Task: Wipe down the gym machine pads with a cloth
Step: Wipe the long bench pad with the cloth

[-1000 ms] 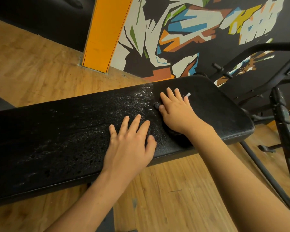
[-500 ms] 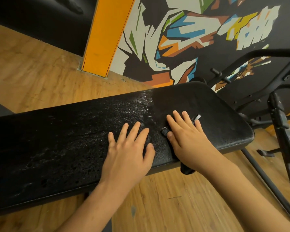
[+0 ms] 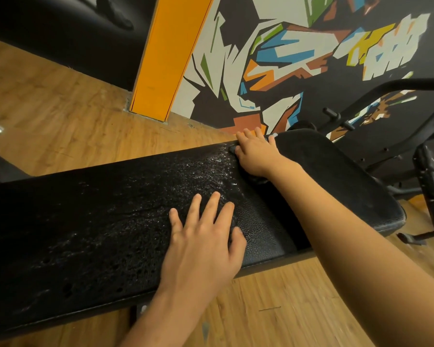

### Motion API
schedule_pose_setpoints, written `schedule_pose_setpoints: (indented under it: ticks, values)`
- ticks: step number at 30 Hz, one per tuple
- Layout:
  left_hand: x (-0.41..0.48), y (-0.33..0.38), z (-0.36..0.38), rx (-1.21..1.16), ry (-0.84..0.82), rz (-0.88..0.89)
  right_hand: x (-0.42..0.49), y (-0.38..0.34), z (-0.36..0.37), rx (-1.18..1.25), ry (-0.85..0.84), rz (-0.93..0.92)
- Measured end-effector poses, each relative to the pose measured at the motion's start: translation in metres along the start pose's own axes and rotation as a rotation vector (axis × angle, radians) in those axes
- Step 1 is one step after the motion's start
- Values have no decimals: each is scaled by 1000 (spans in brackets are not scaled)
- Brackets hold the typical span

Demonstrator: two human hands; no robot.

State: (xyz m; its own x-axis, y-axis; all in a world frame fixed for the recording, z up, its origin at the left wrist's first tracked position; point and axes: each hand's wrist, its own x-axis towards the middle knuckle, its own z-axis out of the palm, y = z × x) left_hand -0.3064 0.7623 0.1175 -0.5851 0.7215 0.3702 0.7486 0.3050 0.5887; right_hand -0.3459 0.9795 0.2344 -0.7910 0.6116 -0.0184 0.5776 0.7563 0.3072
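Pressing dark cloth (image 3: 232,149) onto far edge of bench pad (image 3: 336,186), upper middle of frame: right hand (image 3: 257,156), fingers extended and flat on top, not clenched. Cloth mostly hidden under palm; white tag (image 3: 273,136) peeking by fingertips. Left hand (image 3: 203,246) lower middle, fingers spread, relaxed, flat on pad, grasping nothing. Cloth judged soft, light, limp, likely damp; best bunched under palm. Pad pebbled, beaded wet toward left, probably slick.

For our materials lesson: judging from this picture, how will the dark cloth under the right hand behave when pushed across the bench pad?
Probably floppy: the cloth bunches in folds beneath the right hand. Likely to drag rather than glide, since the pad looks pebbled and wet-speckled. Seemingly light, as a flat hand alone presses it.
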Motion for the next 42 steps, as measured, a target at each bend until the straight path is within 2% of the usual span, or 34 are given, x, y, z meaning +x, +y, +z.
schedule_pose_setpoints:
  ticks: [6,13,18,22,29,33,37,42]
  values:
    - [-1,-1,0,-7,28,3,32,-5,-2,4,9,58]
    - [-2,0,0,5,35,3,-49,-3,20,-32,211,37]
    - [1,1,1,8,43,6,-11,-9,12,-28,129,85]
    - [0,1,0,5,55,6,18,-17,12,0,126,131]
    - [-2,0,-1,2,46,24,-54,-7,20,-11,163,11]
    - [0,0,-2,-7,31,20,-34,-13,18,-27,179,61]
    - [-1,0,-2,-12,33,12,3,-24,9,-19,97,116]
    - [0,1,-2,-14,11,18,-31,-20,10,-20,91,24]
